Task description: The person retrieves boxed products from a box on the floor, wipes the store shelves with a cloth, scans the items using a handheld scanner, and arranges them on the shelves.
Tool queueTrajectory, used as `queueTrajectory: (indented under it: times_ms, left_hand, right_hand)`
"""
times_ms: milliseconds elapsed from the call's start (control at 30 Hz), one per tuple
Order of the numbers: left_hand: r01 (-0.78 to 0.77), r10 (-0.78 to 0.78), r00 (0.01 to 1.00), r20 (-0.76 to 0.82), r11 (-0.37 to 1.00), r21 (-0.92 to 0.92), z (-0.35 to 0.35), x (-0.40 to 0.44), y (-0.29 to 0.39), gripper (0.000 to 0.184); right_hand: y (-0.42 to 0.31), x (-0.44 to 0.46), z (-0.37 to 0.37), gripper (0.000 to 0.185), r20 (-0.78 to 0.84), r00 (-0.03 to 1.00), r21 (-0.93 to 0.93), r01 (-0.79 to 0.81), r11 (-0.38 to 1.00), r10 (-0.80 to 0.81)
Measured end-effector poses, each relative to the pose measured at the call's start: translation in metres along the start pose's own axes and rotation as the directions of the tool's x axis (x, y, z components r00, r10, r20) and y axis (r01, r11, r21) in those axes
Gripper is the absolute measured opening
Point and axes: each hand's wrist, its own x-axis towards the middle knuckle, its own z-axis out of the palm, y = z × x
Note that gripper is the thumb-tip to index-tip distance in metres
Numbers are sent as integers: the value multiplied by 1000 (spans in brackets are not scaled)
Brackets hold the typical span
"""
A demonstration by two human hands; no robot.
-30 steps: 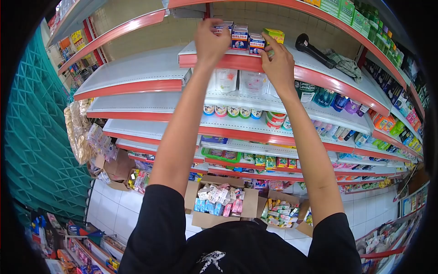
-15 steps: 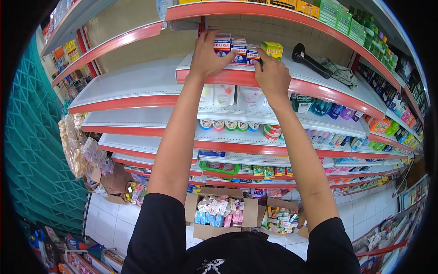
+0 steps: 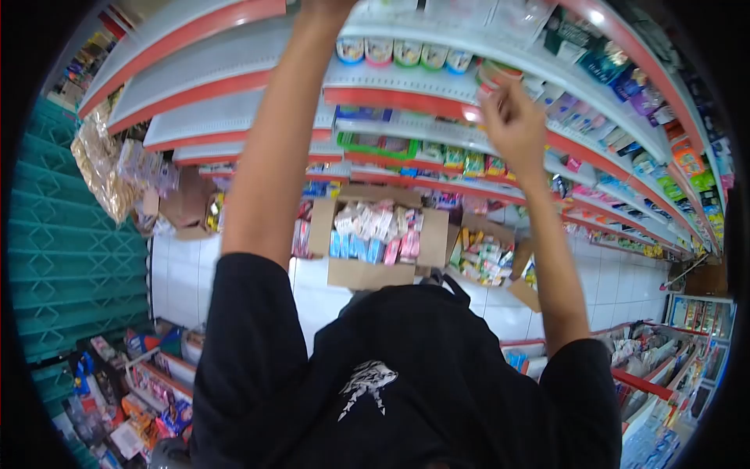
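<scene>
My left hand is cut off by the top edge of the head view; only its base and wrist show, and its fingers are hidden. Lower and to the right, my right hand hangs in front of the shelves, slightly blurred. Its fingers are loosely curled, with a gap between thumb and fingers and nothing visible in it. Behind its fingertips is a round red and green tub. To the left, several small tubs with coloured bases stand in a row on the same shelf.
On the floor, an open carton holds pink, white and blue packs. Beside it, another carton holds small mixed boxes. A green basket sits on a lower shelf. Clear bags hang by the green folding gate.
My view has tipped down, so the upper shelf with the balm boxes is out of sight. My right hand has left those boxes and come down. My left hand is now mostly beyond the top edge.
</scene>
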Motion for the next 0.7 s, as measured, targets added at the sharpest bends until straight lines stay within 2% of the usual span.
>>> queueTrajectory:
  times_ms: [33,67,100,133,167,200,233,267,300,333,367,433,500,567,633,667,700]
  left_hand:
    - [140,-141,989,53,990,27,-26,-39,20,34]
    - [202,-198,975,105,979,-28,-47,-87,32,29]
    - [358,-364,921,136,931,66,-67,-133,57,10]
    - [585,-598,768,229,801,129,-90,-183,85,12]
    - [777,-817,483,315,566,275,-118,-237,111,11]
    - [855,-911,221,347,353,381,-151,-289,138,10]
    - [872,-931,98,350,250,421,-188,-337,172,8]
    - [876,-934,96,343,243,416,-220,-364,207,7]
    - [792,-934,-52,353,177,585,-260,-387,241,5]
    - [817,-914,-179,363,68,573,-283,-381,265,6]
    - [762,-873,-347,342,-51,645,-303,-379,283,4]
    - [723,-834,-443,329,-116,681,-328,-372,300,3]
    - [673,-797,-454,398,-14,740,-337,-362,300,4]
    - [649,-773,-482,412,1,761,-339,-363,300,4]
    - [676,-787,-428,444,47,735,-324,-359,301,4]
    - [655,-765,-479,430,14,756,-313,-354,301,4]
    - [656,-759,-482,437,18,754,-307,-357,306,4]
  right_hand:
    - [33,-45,13,24,141,981,-12,-132,991,132]
    - [63,-90,29,22,275,928,-40,-252,967,253]
    - [66,-129,41,18,311,866,-46,-398,916,392]
    - [83,-174,57,21,371,793,19,-527,849,484]
    - [100,-216,72,26,437,719,5,-603,798,541]
    - [113,-252,86,32,496,635,-15,-676,737,592]
    - [121,-271,96,32,499,620,-14,-692,722,605]
    - [127,-287,106,38,492,591,-50,-713,699,639]
    - [139,-303,119,44,482,565,-84,-731,677,670]
    - [170,-334,138,54,478,597,-169,-657,735,644]
    - [177,-335,146,54,478,581,-169,-675,718,659]
    - [190,-336,166,61,419,575,-299,-643,705,702]
    - [213,-346,183,67,558,501,-309,-615,726,662]
    - [219,-346,191,62,580,461,-334,-617,712,672]
    - [223,-353,191,53,499,545,-349,-586,731,674]
    - [219,-350,184,52,463,583,-289,-613,736,668]
    - [210,-349,176,52,456,582,-293,-617,731,674]
